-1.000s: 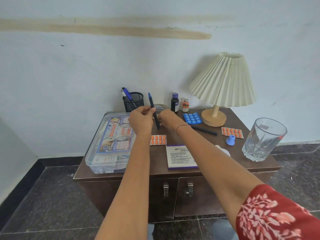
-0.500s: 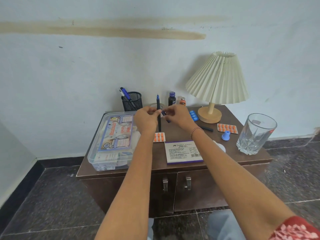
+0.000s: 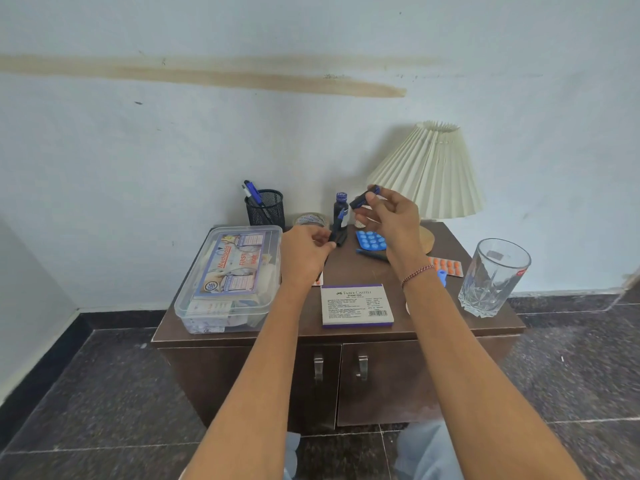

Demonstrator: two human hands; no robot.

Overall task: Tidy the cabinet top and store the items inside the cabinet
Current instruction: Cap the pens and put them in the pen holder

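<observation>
My left hand (image 3: 304, 252) grips a dark pen (image 3: 337, 226) with a blue tip, tilted up to the right above the brown cabinet top (image 3: 349, 332). My right hand (image 3: 388, 220) holds the pen cap (image 3: 363, 198), black and blue, raised clear of the pen. Another pen (image 3: 372, 253) lies on the top under my right wrist. A black mesh pen holder (image 3: 266, 209) with pens stands at the back. A stamp pad box (image 3: 356, 305) lies near the front edge. The two cabinet doors (image 3: 381, 382) are shut.
A clear first aid box (image 3: 228, 282) fills the left side. A blue blister pack (image 3: 371, 240), orange pill strips (image 3: 446, 266), a dark bottle (image 3: 341, 207), a tape roll (image 3: 311, 220), a lamp (image 3: 429, 171) and a glass tumbler (image 3: 491, 277) stand on the right.
The cap came off the pen: my right hand moved up and to the right with it. My left hand lowered and tilted the pen.
</observation>
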